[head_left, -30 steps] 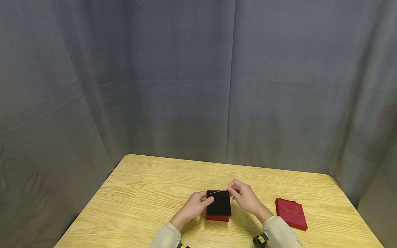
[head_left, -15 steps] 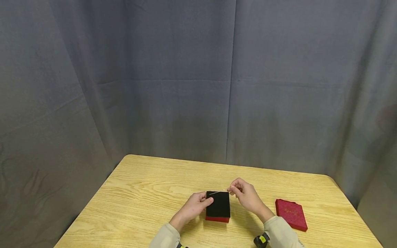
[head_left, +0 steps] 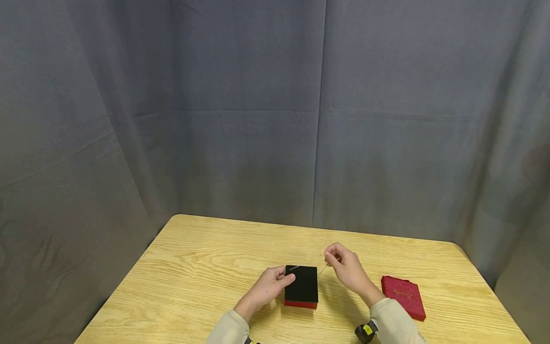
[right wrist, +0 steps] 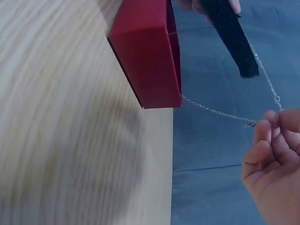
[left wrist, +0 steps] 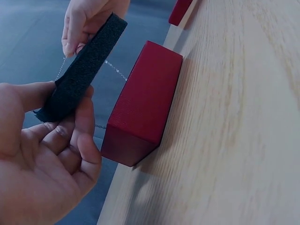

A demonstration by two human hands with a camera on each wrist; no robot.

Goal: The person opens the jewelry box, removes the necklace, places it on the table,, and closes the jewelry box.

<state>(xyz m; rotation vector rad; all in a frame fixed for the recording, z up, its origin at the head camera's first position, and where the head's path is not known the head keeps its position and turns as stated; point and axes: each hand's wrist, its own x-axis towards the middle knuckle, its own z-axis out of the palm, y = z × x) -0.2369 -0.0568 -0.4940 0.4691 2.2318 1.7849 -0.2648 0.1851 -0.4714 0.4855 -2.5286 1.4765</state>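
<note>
My left hand (head_left: 267, 288) pinches a black foam insert (head_left: 304, 285) between thumb and fingers. In the left wrist view the insert (left wrist: 89, 65) is tilted and raised off an open red jewelry box (left wrist: 145, 93) that stands on the table. A thin silver necklace chain (right wrist: 215, 111) hangs in a loop from my right hand (head_left: 347, 270), whose thumb and fingertips pinch it near the clasp. One strand passes over the insert's face; another runs into the box (right wrist: 147, 65). The inside of the box is mostly hidden.
A dark red box lid (head_left: 404, 297) with gold lettering lies on the wooden table (head_left: 206, 267) to the right of my right forearm. Grey curtains (head_left: 249, 143) hang behind and beside the table.
My right hand has moved right and away from the insert's top corner, drawing the chain out between them. The left hand and the insert have stayed almost still.
</note>
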